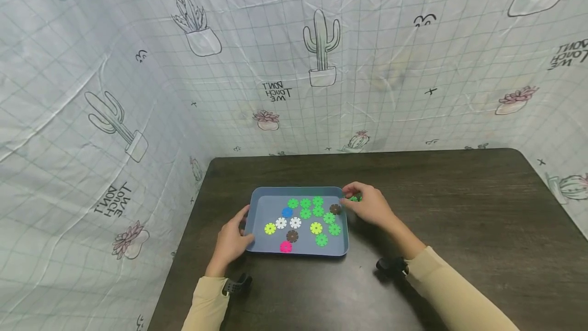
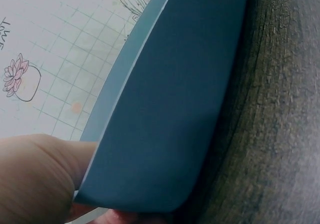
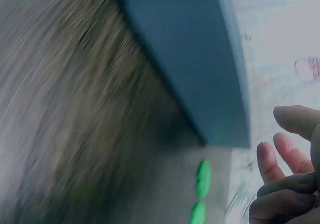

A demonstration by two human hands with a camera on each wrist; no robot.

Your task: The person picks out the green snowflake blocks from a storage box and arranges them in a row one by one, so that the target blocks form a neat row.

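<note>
My left hand [image 1: 231, 239] holds the left side of a blue-grey tray [image 1: 262, 244]. In the left wrist view, the thumb side reaches over the tray's rim [image 2: 132, 69]. Flat notched plastic discs lie in the tray: several green [image 1: 318, 211], two white [image 1: 295, 222], two yellow [image 1: 270, 228], two brown [image 1: 292, 236], one blue [image 1: 287, 212] and one pink [image 1: 286, 246]. My right hand [image 1: 371, 205] is by the far right corner. Its fingers look apart, with nothing seen between them in the right wrist view. Green discs [image 3: 203, 179] show below that corner, outside the tray.
A dark wood-grain table [image 1: 450, 203] carries the tray and extends to the right. Behind and beside it hangs a white gridded cloth [image 1: 390, 65] printed with cacti. A dark band with a small device [image 1: 391, 266] is on the right wrist, another band [image 1: 237, 285] on the left.
</note>
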